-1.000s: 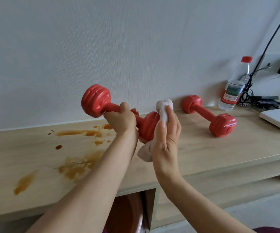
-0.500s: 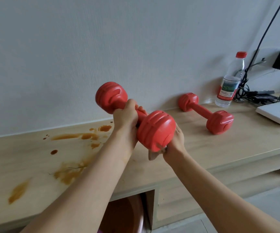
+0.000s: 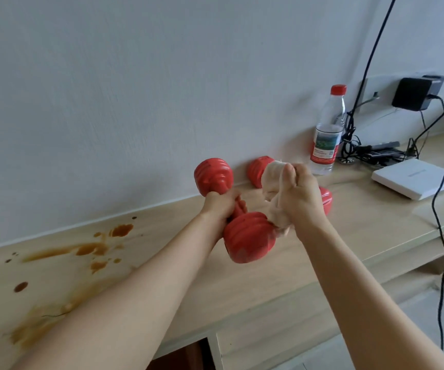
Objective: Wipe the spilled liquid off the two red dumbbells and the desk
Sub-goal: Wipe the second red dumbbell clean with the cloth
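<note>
Nearest to us, at about seven o'clock, the brown spill (image 3: 55, 276) lies in streaks, drops and a smeared patch on the pale wooden surface (image 3: 309, 263), none of it wiped yet as far as we can judge. Just past it, near the middle, our left hand (image 3: 219, 202) has its fingers clamped round the thin bar of the first dumbbell (image 3: 249, 236), which is lifted clear of the surface and tilted, one head toward us and the other up at eleven o'clock. At one o'clock from that near head, our right hand (image 3: 299, 194) has its fingers bunched tight on a crumpled white tissue (image 3: 273, 182), whose lower end touches the side of the near head. We judge the dumbbell stiff, smooth and fairly heavy for one hand, likely slick where liquid sits on it, so the bar is the safe place to hold while the ribbed heads get rubbed. The tissue is soft and light and will tear or soak through quickly; a fresh fold will serve better for the grooves. Behind our right hand the second dumbbell (image 3: 258, 169) rests on the surface against the wall, partly hidden, well apart from the spill. Farther off at two o'clock stand a water bottle (image 3: 326, 134), a flat white box (image 3: 417, 177), tangled cables (image 3: 370, 153) and a black charger (image 3: 414, 93) plugged into the wall.
</note>
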Demonstrator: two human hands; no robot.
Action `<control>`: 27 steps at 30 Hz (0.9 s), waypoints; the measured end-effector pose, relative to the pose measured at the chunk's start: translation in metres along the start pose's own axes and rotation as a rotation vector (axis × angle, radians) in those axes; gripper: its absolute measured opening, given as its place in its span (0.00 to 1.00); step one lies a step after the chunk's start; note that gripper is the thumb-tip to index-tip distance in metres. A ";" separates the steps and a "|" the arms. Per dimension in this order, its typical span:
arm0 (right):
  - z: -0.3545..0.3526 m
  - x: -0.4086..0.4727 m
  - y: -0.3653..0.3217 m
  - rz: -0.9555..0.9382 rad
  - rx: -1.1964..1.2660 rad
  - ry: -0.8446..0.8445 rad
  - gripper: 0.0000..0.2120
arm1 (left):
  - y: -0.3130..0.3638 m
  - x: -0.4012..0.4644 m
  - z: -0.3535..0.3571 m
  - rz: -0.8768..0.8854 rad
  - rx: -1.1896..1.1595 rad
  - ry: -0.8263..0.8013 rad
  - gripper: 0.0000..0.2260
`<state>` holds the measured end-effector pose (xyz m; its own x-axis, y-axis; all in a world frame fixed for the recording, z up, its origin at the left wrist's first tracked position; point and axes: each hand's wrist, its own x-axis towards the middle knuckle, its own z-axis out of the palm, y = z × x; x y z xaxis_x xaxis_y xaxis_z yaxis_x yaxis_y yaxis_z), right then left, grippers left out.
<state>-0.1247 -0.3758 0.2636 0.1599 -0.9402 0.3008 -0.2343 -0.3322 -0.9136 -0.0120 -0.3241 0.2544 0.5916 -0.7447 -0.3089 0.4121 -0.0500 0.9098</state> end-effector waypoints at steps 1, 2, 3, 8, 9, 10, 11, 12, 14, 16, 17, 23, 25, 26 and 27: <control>-0.003 0.002 0.004 -0.021 -0.045 0.008 0.15 | -0.004 0.007 0.007 -0.013 0.023 -0.007 0.08; -0.007 0.003 0.005 -0.042 -0.092 0.012 0.15 | -0.007 0.014 0.013 -0.022 0.051 -0.014 0.09; -0.011 0.005 0.006 -0.060 -0.127 0.016 0.15 | -0.010 0.020 0.017 -0.026 0.083 -0.017 0.10; -0.020 0.004 0.008 -0.070 -0.216 -0.024 0.15 | -0.022 0.050 0.029 -0.048 0.241 0.028 0.13; -0.020 0.003 0.009 -0.064 -0.221 -0.035 0.15 | -0.025 0.055 0.030 -0.065 0.222 0.034 0.14; -0.020 0.003 0.010 -0.054 -0.217 -0.043 0.15 | -0.026 0.058 0.032 -0.081 0.189 0.031 0.14; -0.020 0.004 0.011 -0.048 -0.206 -0.048 0.15 | -0.025 0.059 0.035 -0.102 0.145 0.020 0.14; -0.020 0.004 0.011 -0.043 -0.199 -0.053 0.15 | -0.024 0.060 0.036 -0.125 0.087 0.009 0.12; -0.021 0.005 0.011 -0.033 -0.197 -0.056 0.15 | -0.017 0.061 0.037 -0.186 0.028 0.012 0.08; -0.022 0.006 0.012 -0.023 -0.202 -0.061 0.16 | -0.008 0.060 0.036 -0.210 0.038 -0.006 0.05; -0.022 0.005 0.012 -0.019 -0.202 -0.066 0.16 | -0.005 0.061 0.034 -0.199 0.065 -0.019 0.05; -0.023 -0.002 0.011 0.016 -0.208 -0.099 0.16 | -0.014 0.059 0.022 -0.182 0.196 -0.046 0.04; -0.023 -0.003 0.012 0.019 -0.221 -0.101 0.15 | -0.015 0.059 0.021 -0.155 0.289 -0.033 0.07; -0.023 -0.004 0.014 0.019 -0.228 -0.104 0.15 | -0.015 0.059 0.021 -0.134 0.351 -0.020 0.08; -0.023 -0.005 0.015 0.019 -0.234 -0.108 0.15 | -0.015 0.060 0.020 -0.111 0.392 -0.001 0.11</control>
<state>-0.1512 -0.3783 0.2549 0.2517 -0.9370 0.2421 -0.4519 -0.3350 -0.8268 0.0028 -0.3814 0.2275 0.5574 -0.7213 -0.4111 0.1781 -0.3797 0.9078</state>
